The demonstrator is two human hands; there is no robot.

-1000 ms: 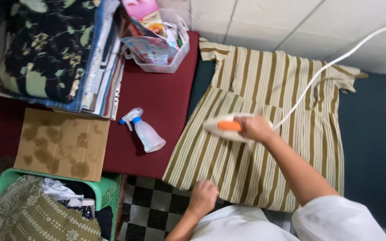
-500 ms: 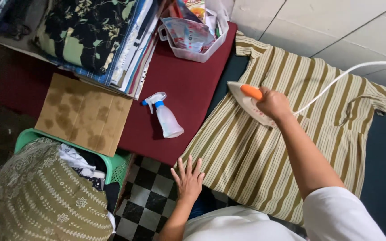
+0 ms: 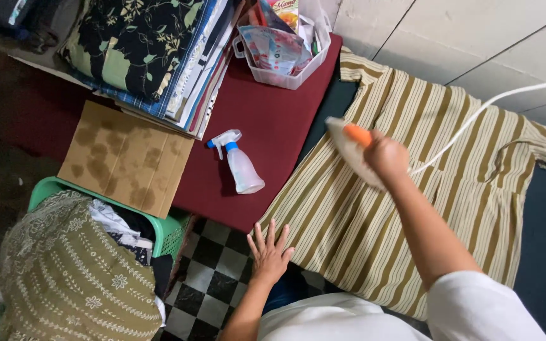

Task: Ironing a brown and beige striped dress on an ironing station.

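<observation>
My right hand (image 3: 387,158) grips the orange handle of a white clothes iron (image 3: 347,146) that rests on a striped olive and cream garment (image 3: 424,189) spread flat on a dark blue pad. The iron's white cord (image 3: 488,107) runs up to the right. My left hand (image 3: 269,252) is spread flat, fingers apart, at the garment's lower left hem, by the checkered floor. A clear spray bottle (image 3: 240,165) with a blue and white nozzle lies on the dark red mat (image 3: 273,120), left of the iron.
A stack of folded fabrics (image 3: 146,57) sits at the top left, with a flat stained cardboard piece (image 3: 124,158) below it. A clear plastic tub (image 3: 285,44) of packets stands at the top. A green laundry basket (image 3: 172,230) with clothes and a patterned olive cloth (image 3: 71,278) is at the lower left.
The iron has slid toward the garment's upper left, near the red mat. My left hand opened from a loose fist and now lies flat with spread fingers at the hem.
</observation>
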